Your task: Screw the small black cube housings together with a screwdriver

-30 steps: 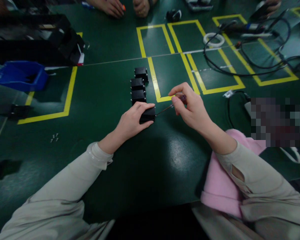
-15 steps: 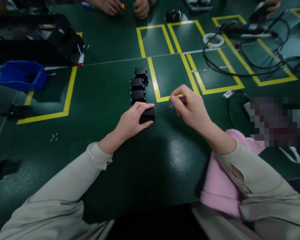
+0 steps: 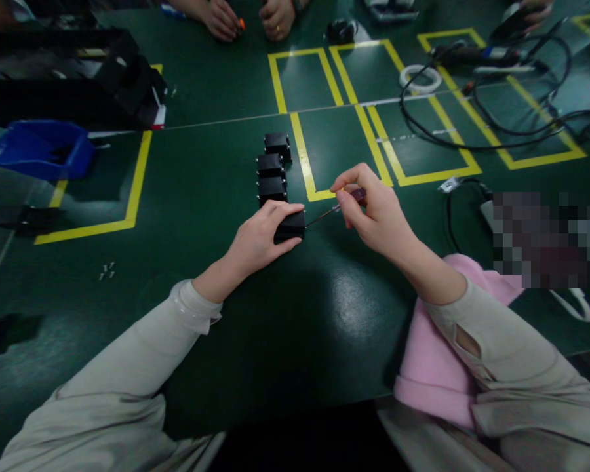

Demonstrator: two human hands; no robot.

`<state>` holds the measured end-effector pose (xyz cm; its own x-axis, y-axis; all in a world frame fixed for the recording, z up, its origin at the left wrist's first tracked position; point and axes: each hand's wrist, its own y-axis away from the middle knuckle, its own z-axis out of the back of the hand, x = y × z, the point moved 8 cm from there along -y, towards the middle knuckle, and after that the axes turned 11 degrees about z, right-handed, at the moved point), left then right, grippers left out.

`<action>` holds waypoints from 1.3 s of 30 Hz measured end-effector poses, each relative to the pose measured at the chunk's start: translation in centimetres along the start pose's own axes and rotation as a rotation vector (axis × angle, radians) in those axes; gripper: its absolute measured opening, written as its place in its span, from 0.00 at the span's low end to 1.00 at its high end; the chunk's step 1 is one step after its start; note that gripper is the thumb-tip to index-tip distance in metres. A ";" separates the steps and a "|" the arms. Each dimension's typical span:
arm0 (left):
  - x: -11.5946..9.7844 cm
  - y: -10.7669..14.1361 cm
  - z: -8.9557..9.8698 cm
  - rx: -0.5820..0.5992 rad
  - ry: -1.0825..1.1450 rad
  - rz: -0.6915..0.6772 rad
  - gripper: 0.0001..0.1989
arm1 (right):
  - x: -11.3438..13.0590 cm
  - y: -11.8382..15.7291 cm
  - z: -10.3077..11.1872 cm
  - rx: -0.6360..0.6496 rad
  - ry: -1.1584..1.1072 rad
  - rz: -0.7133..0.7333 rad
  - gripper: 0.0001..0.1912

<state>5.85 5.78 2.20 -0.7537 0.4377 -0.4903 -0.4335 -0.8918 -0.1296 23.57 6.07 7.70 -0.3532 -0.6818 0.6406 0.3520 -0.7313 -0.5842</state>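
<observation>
Between the thumb and fingers of my left hand [image 3: 263, 233] a small black box [image 3: 291, 225] is gripped against the green table. My right hand [image 3: 371, 210] holds a screwdriver [image 3: 358, 195] by its dark reddish handle. Its thin shaft slants down to the left, and the tip meets the right side of the box near a small shiny spot. Behind the held box, a row of similar black boxes [image 3: 271, 188] runs away from me, with small shiny bits at their corners. Several small screws [image 3: 107, 270] lie on the table to the left.
A blue bin [image 3: 42, 149] and a long black rack [image 3: 69, 78] stand at the left. Black cables [image 3: 423, 128] and a white ring [image 3: 420, 78] lie at the upper right. Pink cloth [image 3: 435, 367] rests under my right forearm. Another person's hands [image 3: 223, 21] are at the far edge.
My left hand and the box stay put. The fingers of my right hand have shifted slightly on the screwdriver handle. Across the table, the other person's hands have moved a little.
</observation>
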 end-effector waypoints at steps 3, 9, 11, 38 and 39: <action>0.0 0.0 0.0 -0.005 -0.001 -0.006 0.28 | 0.2 -0.1 0.0 0.000 -0.008 0.013 0.03; 0.1 0.0 0.0 -0.009 0.002 -0.011 0.28 | -0.3 0.0 0.1 -0.013 0.016 -0.012 0.07; 0.0 0.0 0.0 -0.008 0.003 -0.010 0.28 | -0.3 0.1 0.1 -0.021 0.015 -0.005 0.02; 0.0 0.0 0.0 -0.004 0.000 0.001 0.28 | -0.2 0.1 0.3 -0.023 0.048 -0.003 0.04; 0.0 0.0 0.0 -0.005 -0.001 0.001 0.28 | -0.3 0.1 0.3 -0.021 0.050 -0.008 0.03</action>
<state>5.87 5.80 2.20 -0.7542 0.4371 -0.4900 -0.4306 -0.8926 -0.1334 23.92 6.22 7.60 -0.3991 -0.6755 0.6201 0.3311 -0.7368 -0.5896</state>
